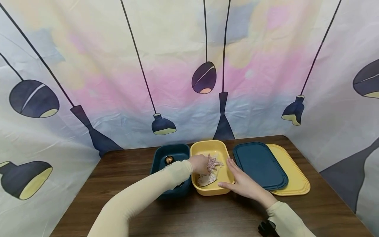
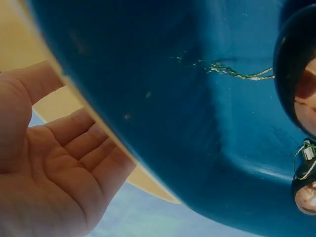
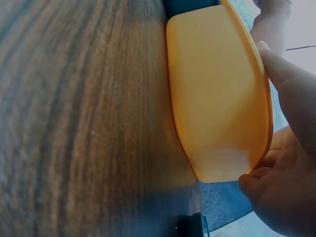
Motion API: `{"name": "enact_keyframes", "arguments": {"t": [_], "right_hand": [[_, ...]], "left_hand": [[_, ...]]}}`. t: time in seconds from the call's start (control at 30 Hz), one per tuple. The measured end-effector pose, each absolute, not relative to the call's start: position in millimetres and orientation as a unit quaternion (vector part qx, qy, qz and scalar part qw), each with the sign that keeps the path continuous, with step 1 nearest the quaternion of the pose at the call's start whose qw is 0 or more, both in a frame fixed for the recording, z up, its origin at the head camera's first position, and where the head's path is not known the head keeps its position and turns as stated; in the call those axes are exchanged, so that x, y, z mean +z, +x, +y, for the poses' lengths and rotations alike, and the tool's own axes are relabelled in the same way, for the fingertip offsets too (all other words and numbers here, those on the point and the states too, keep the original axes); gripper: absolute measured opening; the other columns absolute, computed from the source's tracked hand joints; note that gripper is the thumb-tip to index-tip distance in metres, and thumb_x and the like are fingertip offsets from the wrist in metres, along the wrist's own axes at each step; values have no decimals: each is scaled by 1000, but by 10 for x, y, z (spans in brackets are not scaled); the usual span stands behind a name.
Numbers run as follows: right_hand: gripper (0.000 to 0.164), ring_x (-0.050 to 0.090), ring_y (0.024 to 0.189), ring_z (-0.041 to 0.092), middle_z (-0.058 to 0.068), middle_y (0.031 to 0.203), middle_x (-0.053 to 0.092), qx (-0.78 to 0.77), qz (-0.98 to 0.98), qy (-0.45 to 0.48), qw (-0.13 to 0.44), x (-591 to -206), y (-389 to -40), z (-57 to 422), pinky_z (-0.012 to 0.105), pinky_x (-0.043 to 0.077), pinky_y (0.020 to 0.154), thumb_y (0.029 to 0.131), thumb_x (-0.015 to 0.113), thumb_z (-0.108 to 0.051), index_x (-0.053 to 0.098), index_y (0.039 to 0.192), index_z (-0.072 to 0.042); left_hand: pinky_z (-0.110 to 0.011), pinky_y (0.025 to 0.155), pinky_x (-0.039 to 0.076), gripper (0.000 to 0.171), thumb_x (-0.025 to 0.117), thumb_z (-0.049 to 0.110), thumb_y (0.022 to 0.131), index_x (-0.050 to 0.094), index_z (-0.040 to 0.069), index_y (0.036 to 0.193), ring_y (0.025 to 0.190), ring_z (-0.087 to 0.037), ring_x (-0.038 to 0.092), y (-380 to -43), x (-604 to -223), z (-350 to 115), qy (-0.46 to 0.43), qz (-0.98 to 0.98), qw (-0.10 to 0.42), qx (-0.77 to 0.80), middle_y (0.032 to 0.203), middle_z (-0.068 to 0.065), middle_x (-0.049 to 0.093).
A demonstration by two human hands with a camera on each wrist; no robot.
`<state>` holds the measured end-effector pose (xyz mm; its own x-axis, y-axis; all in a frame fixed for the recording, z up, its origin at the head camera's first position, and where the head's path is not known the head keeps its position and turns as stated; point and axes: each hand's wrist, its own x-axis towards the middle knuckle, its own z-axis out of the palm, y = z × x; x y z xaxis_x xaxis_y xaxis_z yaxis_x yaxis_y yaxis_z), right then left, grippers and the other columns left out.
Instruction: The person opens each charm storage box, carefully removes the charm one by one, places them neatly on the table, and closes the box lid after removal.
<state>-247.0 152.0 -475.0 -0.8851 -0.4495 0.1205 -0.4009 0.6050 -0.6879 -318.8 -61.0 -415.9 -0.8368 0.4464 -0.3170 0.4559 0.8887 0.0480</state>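
Note:
My left hand (image 1: pixel 199 164) reaches down into a yellow bin (image 1: pixel 211 193), right beside a pale, glittery star-shaped ornament (image 1: pixel 214 164). Its fingertips are hidden, so a hold on the star cannot be made out. Below the star in the same bin lies a whitish, speckled ornament (image 1: pixel 206 179). My right hand (image 1: pixel 244 181) rests against the bin's near right corner, thumb over the rim and fingers fairly straight along the right side. A dark blue bin (image 2: pixel 123 98) stands to the left, with shiny copper-coloured ball ornaments (image 1: pixel 169 160) inside; one has a thin cord loop (image 2: pixel 242 75).
Right of the yellow bin, a dark blue lid (image 1: pixel 260 166) overlaps a yellow lid (image 1: pixel 297 177), both flat on the brown wooden table (image 1: pixel 195 217). Behind the table hangs a cloth (image 1: pixel 183 42) printed with lamps. A black device (image 1: pixel 267 227) sits at my right wrist.

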Motion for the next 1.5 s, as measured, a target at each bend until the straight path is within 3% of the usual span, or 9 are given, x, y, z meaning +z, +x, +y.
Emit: {"name": "enact_keyframes", "arguments": {"t": [0.27, 0.47, 0.67, 1.0, 1.17, 1.3, 1.4, 1.5], "right_hand": [[106, 7, 153, 36, 14, 168, 5, -375, 895, -238, 35, -4753, -2466, 1528, 61, 23, 116, 90, 65, -62, 12, 161, -5], [106, 7, 153, 35, 12, 168, 4, -374, 895, -239, 31, -4751, -2475, 1529, 61, 24, 116, 89, 65, -64, 11, 162, -8], [105, 7, 153, 35, 13, 168, 4, -375, 894, -243, 31, -4758, -2468, 1516, 60, 23, 117, 90, 66, -63, 13, 161, -6], [104, 6, 153, 36, 15, 168, 3, -372, 895, -242, 34, -4753, -2472, 1520, 60, 23, 117, 92, 64, -61, 14, 160, -1], [103, 7, 152, 38, 16, 167, 4, -371, 895, -246, 31, -4749, -2472, 1517, 60, 23, 117, 93, 64, -60, 15, 159, 0], [102, 7, 152, 38, 17, 167, 4, -367, 896, -248, 29, -4754, -2473, 1519, 60, 23, 116, 93, 64, -60, 15, 159, 0], [103, 7, 152, 37, 17, 167, 4, -369, 896, -246, 30, -4754, -2473, 1520, 60, 24, 116, 92, 64, -60, 15, 159, 0], [105, 7, 153, 36, 16, 167, 3, -375, 894, -242, 34, -4754, -2463, 1516, 60, 24, 116, 91, 65, -62, 15, 159, 0]], "left_hand": [[-26, 59, 48, 31, 75, 21, 92, 72, 11, 120, 65, -13, 56, -3142, -4196, -577, 253, 958, 118, -69, 82, -2, 66], [-27, 56, 48, 19, 77, 26, 91, 74, 14, 105, 63, -13, 56, -3178, -4258, -589, 265, 955, 86, -103, 79, -1, 64], [-28, 55, 48, 20, 70, 20, 97, 73, 14, 115, 66, -14, 57, -3236, -4290, -611, 266, 955, 69, -111, 81, -2, 64], [-27, 57, 43, 2, 70, 11, 95, 69, 12, 94, 62, -14, 52, -3242, -4094, -670, 276, 956, 96, -38, 71, 1, 57], [-25, 54, 40, 24, 71, 13, 95, 60, 14, 74, 56, -12, 48, -3280, -4028, -723, 267, 959, 92, 7, 63, 3, 53], [-25, 53, 34, 36, 71, 6, 92, 53, 15, 62, 51, -11, 38, -3299, -3950, -764, 272, 958, 83, 36, 54, 5, 41], [-26, 55, 33, 34, 70, 3, 91, 60, 10, 59, 51, -12, 35, -3280, -3858, -794, 276, 955, 82, 65, 51, 5, 39], [-26, 57, 40, 25, 71, 4, 92, 72, 8, 68, 53, -11, 44, -3262, -3786, -825, 277, 953, 83, 90, 55, 6, 51]]}}
